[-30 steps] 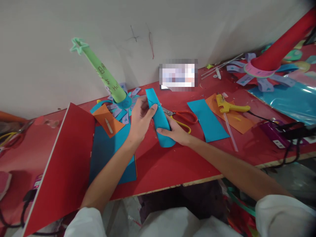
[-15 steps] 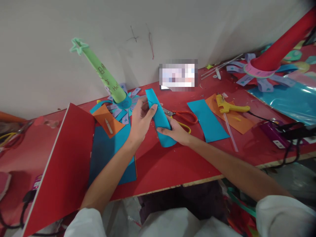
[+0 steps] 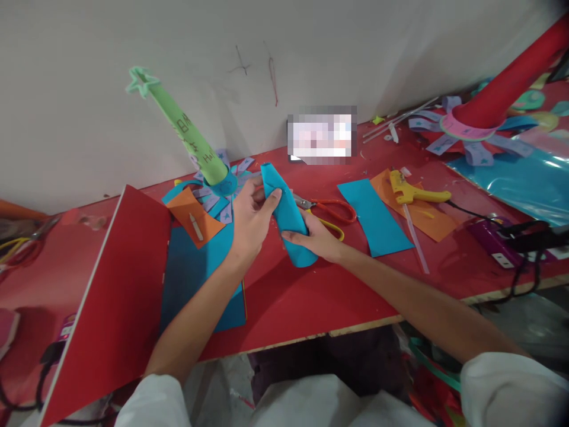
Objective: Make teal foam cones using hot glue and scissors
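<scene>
A rolled blue sheet (image 3: pixel 290 222), narrower at its far end, is held between my two hands above the red table. My left hand (image 3: pixel 254 213) is closed on its upper part, thumb pressed on the near face. Lower down, my right hand (image 3: pixel 316 238) grips the wider end, with its fingers behind the roll and out of sight. Behind my right hand lie scissors with red handles (image 3: pixel 333 210), partly covered. A yellow handle (image 3: pixel 332 229) shows beside them. A flat blue piece (image 3: pixel 374 218) lies to the right.
A green cone (image 3: pixel 189 136) with a star top stands back left. A yellow glue gun (image 3: pixel 418 193) rests on an orange sheet (image 3: pixel 433 219) near a purple power strip (image 3: pixel 498 240). An upright red board (image 3: pixel 115 296) stands left. A blurred-out screen (image 3: pixel 320 136) leans at the wall.
The roll's narrow far end has closed into a tighter tube, and its top has dropped slightly. Both hands keep nearly the same places on it.
</scene>
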The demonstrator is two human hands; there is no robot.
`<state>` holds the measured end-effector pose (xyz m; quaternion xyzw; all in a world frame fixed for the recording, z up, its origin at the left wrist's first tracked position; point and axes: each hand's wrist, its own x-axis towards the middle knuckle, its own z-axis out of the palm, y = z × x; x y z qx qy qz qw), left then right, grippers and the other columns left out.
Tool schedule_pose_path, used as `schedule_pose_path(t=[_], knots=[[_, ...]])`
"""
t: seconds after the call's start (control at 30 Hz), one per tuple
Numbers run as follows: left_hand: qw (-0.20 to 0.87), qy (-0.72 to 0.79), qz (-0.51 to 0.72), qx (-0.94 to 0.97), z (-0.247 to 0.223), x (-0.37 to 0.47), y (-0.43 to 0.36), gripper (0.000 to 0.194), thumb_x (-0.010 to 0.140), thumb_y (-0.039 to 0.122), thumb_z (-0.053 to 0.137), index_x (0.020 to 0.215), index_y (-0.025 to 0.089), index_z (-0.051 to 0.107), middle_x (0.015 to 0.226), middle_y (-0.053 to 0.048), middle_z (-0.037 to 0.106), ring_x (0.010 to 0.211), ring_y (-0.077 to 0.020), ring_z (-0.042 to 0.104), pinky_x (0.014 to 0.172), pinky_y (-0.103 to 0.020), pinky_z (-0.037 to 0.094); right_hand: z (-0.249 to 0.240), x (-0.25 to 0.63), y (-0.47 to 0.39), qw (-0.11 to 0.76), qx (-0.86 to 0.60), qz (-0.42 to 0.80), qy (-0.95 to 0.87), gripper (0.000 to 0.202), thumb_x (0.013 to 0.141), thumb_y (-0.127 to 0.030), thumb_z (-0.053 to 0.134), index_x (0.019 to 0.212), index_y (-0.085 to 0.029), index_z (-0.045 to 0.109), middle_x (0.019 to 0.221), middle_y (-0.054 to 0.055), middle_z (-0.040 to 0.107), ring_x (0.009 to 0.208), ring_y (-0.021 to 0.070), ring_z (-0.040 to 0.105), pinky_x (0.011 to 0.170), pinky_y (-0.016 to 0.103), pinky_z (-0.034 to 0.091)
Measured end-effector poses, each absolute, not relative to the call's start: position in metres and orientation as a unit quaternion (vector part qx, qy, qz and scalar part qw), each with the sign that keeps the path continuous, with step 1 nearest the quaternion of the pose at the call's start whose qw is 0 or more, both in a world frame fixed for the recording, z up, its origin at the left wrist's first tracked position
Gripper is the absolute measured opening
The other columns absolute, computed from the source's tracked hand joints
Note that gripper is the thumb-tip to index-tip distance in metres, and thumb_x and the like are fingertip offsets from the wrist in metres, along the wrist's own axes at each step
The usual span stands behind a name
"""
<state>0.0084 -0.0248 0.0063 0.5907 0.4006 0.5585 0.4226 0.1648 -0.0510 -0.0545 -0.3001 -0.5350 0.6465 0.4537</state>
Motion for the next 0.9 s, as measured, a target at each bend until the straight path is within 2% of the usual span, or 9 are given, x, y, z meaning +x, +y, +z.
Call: schedule_pose_path(t=[0.23, 0.4, 0.53, 0.7, 0.8, 0.9], knots=[[0.484, 0.367, 0.536, 0.586, 0.007, 0.011, -0.025, 0.041, 0.095, 0.061, 0.073, 0.114, 0.025, 0.066, 0.104, -0.006, 0.079, 0.101, -0.0249, 0.078, 0.076, -0.034, 0.065, -0.052, 0.168, -0.052, 0.447, -0.281, 0.692, -0.492, 0.054, 0.081, -0.043, 0.090, 0.121, -0.020, 0.062, 0.089, 0.000, 0.070, 0.075, 0.0161, 0.068, 0.067, 0.030, 0.060], [0.562, 0.374, 0.504, 0.539, 0.014, 0.015, -0.033, 0.054, 0.100, 0.076, 0.051, 0.116, 0.026, 0.064, 0.087, -0.005, 0.076, 0.087, -0.0255, 0.080, 0.058, -0.033, 0.063, -0.045, 0.171, -0.058, 0.338, -0.160, 0.813, -0.446, 0.053, 0.082, -0.054, 0.089, 0.108, -0.018, 0.060, 0.089, 0.004, 0.075, 0.072, 0.0177, 0.073, 0.068, 0.031, 0.063], [0.575, 0.357, 0.501, 0.539, 0.014, 0.016, -0.035, 0.056, 0.095, 0.078, 0.059, 0.113, 0.025, 0.062, 0.082, -0.004, 0.074, 0.082, -0.0241, 0.079, 0.047, -0.027, 0.058, -0.051, 0.170, -0.061, 0.302, -0.118, 0.846, -0.422, 0.058, 0.084, -0.064, 0.084, 0.111, -0.019, 0.061, 0.090, 0.005, 0.076, 0.073, 0.0187, 0.075, 0.072, 0.034, 0.064], [0.559, 0.333, 0.523, 0.550, 0.008, 0.010, -0.032, 0.057, 0.089, 0.075, 0.071, 0.111, 0.024, 0.061, 0.076, -0.001, 0.071, 0.077, -0.0210, 0.078, 0.057, -0.028, 0.062, -0.064, 0.167, -0.059, 0.356, -0.214, 0.791, -0.449, 0.072, 0.079, -0.064, 0.088, 0.131, -0.021, 0.065, 0.114, 0.008, 0.078, 0.099, 0.0203, 0.077, 0.088, 0.033, 0.063], [0.545, 0.333, 0.536, 0.551, 0.009, 0.009, -0.031, 0.059, 0.085, 0.078, 0.072, 0.108, 0.024, 0.062, 0.072, 0.001, 0.069, 0.074, -0.0202, 0.077, 0.062, -0.030, 0.064, -0.060, 0.166, -0.057, 0.374, -0.237, 0.753, -0.487, 0.073, 0.078, -0.061, 0.090, 0.135, -0.022, 0.066, 0.124, 0.009, 0.076, 0.105, 0.0214, 0.074, 0.090, 0.034, 0.062], [0.552, 0.350, 0.540, 0.531, 0.013, 0.010, -0.030, 0.064, 0.091, 0.085, 0.055, 0.105, 0.024, 0.063, 0.071, -0.002, 0.069, 0.077, -0.0230, 0.078, 0.066, -0.035, 0.066, -0.054, 0.166, -0.057, 0.383, -0.237, 0.744, -0.493, 0.063, 0.080, -0.059, 0.090, 0.125, -0.020, 0.070, 0.122, 0.009, 0.077, 0.102, 0.0209, 0.074, 0.086, 0.032, 0.062]])
